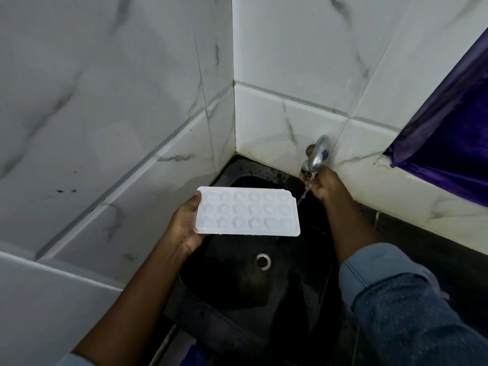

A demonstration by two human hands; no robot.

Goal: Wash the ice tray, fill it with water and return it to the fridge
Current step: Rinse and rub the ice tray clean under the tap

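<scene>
Left hand (184, 228) holds ice tray (247, 212) over black sink (232, 276); right hand (322, 184) grips the running tap (318, 154)

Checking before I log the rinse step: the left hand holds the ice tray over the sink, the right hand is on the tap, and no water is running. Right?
Not quite: water is running. The head view shows a thin stream falling from the tap. The rest holds: the left hand holds the ice tray over the sink, and the right hand is on the tap.

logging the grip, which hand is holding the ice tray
The left hand: it grips the tray by its left end over the sink. The right hand holds the tap, clear of the tray.
</scene>
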